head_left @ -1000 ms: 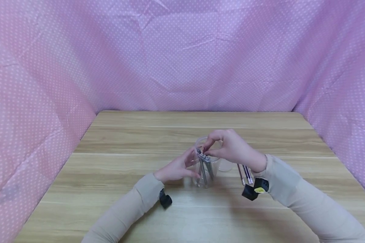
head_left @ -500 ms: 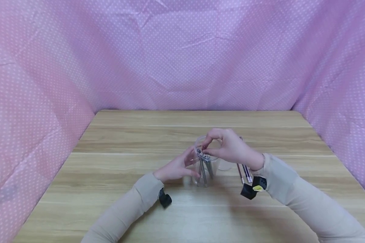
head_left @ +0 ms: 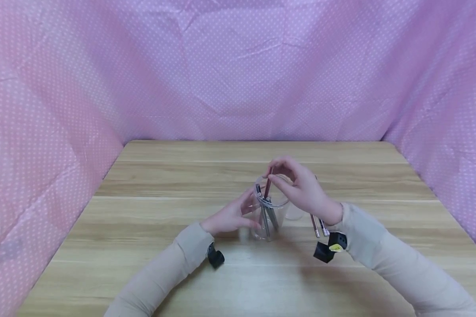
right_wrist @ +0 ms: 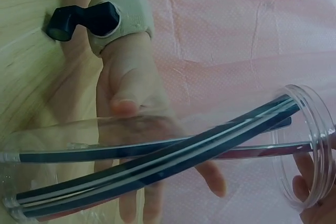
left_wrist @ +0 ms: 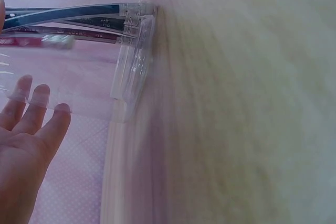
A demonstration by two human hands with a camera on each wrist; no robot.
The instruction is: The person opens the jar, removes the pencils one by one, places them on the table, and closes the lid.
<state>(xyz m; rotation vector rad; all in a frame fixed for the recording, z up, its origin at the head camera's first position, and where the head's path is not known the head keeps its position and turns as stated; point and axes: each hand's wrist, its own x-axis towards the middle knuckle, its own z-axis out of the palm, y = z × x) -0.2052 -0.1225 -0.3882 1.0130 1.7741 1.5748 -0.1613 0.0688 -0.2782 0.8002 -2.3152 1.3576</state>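
Note:
A clear plastic jar stands on the table with several dark pencils in it. My left hand holds the jar from the left, thumb in front and fingers behind its wall. Over the jar's mouth, my right hand pinches a dark red pencil between thumb and fingers. The pencil's upper end is above the rim, the rest inside. In the left wrist view the red pencil has its end up from the jar's base, where the other pencils rest.
Right of the jar, loose pencils lie on the wooden table, partly hidden under my right wrist. A clear round lid lies beside the jar. Pink dotted cloth hangs behind the table and along its sides.
My right hand has risen from the jar's mouth, drawing the dark red pencil partly up above the rim. The left hand keeps its hold on the jar.

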